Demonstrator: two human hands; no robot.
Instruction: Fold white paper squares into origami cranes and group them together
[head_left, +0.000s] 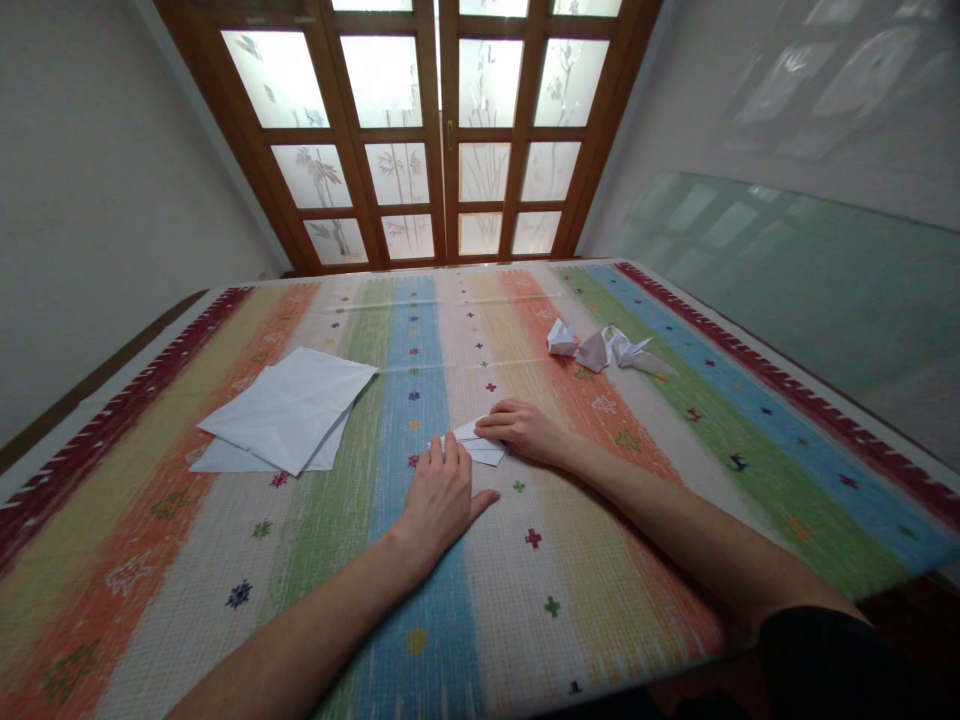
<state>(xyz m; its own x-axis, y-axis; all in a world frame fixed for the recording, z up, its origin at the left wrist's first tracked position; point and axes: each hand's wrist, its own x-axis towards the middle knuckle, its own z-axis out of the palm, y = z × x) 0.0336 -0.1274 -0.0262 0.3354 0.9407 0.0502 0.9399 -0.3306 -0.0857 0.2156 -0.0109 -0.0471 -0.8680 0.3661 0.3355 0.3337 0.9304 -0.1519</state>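
A small folded piece of white paper (486, 454) lies on the tablecloth between my hands, its layers forming narrow, pointed flaps. My left hand (442, 495) rests flat over its left end, with the fingers stretched forward and the thumb spread out to the right. From the other side, my right hand (529, 430) lays its outstretched fingertips on the paper's upper right part. The right thumb is hidden, and the fingers cover some of the folded paper.
Several white paper sheets (289, 405) lie stacked askew on the left. Toward the back right sit folded white paper figures (596, 350), close together. The striped tablecloth (315, 560) covers the table. A glass panel (795, 270) leans at the right wall, and wooden glazed doors (442, 180) stand behind.
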